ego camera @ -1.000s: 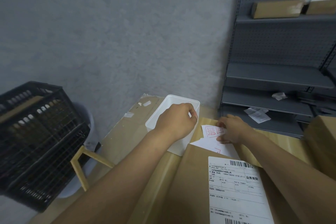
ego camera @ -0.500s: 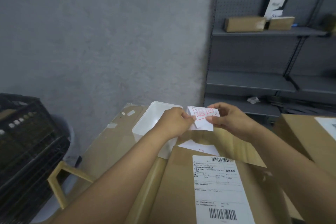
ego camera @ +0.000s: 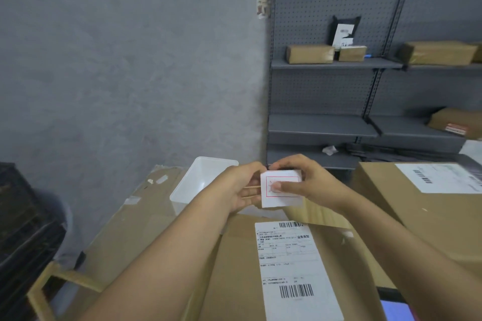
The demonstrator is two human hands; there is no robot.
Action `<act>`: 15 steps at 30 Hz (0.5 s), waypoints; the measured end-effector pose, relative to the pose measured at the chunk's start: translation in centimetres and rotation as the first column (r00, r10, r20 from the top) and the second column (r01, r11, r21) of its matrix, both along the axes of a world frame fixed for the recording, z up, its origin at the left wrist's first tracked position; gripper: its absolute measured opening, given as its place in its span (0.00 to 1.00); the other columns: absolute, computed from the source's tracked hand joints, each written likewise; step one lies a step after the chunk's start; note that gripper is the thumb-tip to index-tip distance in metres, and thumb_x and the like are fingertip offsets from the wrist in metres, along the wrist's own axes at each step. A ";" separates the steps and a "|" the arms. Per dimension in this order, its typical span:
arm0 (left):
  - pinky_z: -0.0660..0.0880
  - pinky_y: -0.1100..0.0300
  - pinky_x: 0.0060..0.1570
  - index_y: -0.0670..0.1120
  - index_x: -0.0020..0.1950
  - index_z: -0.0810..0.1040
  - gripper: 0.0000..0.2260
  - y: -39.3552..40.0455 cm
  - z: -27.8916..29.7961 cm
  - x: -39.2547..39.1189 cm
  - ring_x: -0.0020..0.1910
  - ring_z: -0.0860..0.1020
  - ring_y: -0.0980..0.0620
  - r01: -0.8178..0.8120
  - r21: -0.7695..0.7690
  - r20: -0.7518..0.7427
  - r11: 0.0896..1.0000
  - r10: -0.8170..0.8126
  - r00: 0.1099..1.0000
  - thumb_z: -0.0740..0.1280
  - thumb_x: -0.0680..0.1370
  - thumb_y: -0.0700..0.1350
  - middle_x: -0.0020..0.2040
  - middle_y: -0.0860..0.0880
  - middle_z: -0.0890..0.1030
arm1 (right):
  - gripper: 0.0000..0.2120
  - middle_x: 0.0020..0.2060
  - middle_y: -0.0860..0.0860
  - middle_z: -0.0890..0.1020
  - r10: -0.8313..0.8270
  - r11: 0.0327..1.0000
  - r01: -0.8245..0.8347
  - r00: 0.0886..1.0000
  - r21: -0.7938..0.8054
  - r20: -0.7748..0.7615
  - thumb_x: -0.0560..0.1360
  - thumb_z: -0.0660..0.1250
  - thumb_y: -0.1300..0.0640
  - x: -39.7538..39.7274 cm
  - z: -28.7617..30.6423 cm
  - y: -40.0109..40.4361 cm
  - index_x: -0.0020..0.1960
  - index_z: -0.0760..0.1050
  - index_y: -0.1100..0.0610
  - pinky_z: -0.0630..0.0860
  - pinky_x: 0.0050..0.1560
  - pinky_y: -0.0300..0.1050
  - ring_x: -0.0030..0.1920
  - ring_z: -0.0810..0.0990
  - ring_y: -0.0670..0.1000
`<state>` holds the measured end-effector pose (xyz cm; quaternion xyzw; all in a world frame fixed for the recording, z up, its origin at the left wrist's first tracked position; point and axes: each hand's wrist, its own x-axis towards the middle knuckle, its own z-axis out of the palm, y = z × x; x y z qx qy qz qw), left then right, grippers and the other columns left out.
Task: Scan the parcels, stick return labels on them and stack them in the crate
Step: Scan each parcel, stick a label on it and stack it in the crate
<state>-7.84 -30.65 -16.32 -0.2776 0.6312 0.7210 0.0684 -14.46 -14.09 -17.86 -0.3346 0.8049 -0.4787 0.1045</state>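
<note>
Worktop (ego camera: pixel 322 212): pale wood, mostly covered, a bare strip showing between the parcels.
- Flattened cardboard sheet (ego camera: pixel 135 219) with tape scraps, at the left end.
- White plastic tub (ego camera: pixel 200 180), on or at the far edge of that sheet; which cannot be told.
- Large parcel (ego camera: pixel 234 268), nearest, bearing a white shipping label (ego camera: pixel 292 268) with barcodes at its top and bottom.
- Second parcel (ego camera: pixel 430 216) at the right, also labelled.

Grey pegboard shelf unit (ego camera: pixel 336 64) behind:
- Upper shelf: two small brown boxes (ego camera: pixel 310 54), a dark bag leaning on the back panel, a further box to the right.
- Middle shelf: one brown box (ego camera: pixel 456 122), right.
- Lower shelf: a crumpled scrap of paper (ego camera: pixel 329 150).
</note>
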 end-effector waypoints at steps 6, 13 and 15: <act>0.80 0.61 0.35 0.44 0.44 0.80 0.04 -0.1 0.6 0.5 0.37 0.83 0.50 -0.023 0.037 0.022 0.999 0.022 1.000 0.66 0.74 0.43 0.36 0.47 0.85 | 0.12 0.48 0.41 0.78 -0.105 0.994 0.102 0.898 -0.031 -0.427 0.69 0.76 0.57 1.4 -0.1 -0.7 0.52 0.82 0.49 0.68 0.54 0.34 0.52 0.74 0.43; 0.76 0.65 0.25 0.46 0.44 0.79 0.03 -0.1 1.2 1.3 0.29 0.83 0.53 -0.047 0.018 0.005 0.999 0.047 0.999 0.67 0.73 0.44 0.35 0.49 0.85 | 0.14 0.48 0.39 0.79 -0.097 0.990 0.138 0.799 0.024 -0.594 0.71 0.73 0.50 2.6 0.3 -0.9 0.57 0.80 0.48 0.64 0.50 0.26 0.51 0.71 0.43; 0.76 0.65 0.26 0.47 0.43 0.79 0.03 0.1 1.3 1.5 0.29 0.82 0.54 -0.026 -0.010 -0.006 1.000 0.026 1.000 0.67 0.74 0.45 0.34 0.50 0.85 | 0.14 0.46 0.39 0.80 -0.087 0.991 0.132 0.803 0.034 -0.590 0.70 0.74 0.51 2.8 0.5 -0.9 0.55 0.80 0.48 0.64 0.48 0.26 0.50 0.72 0.44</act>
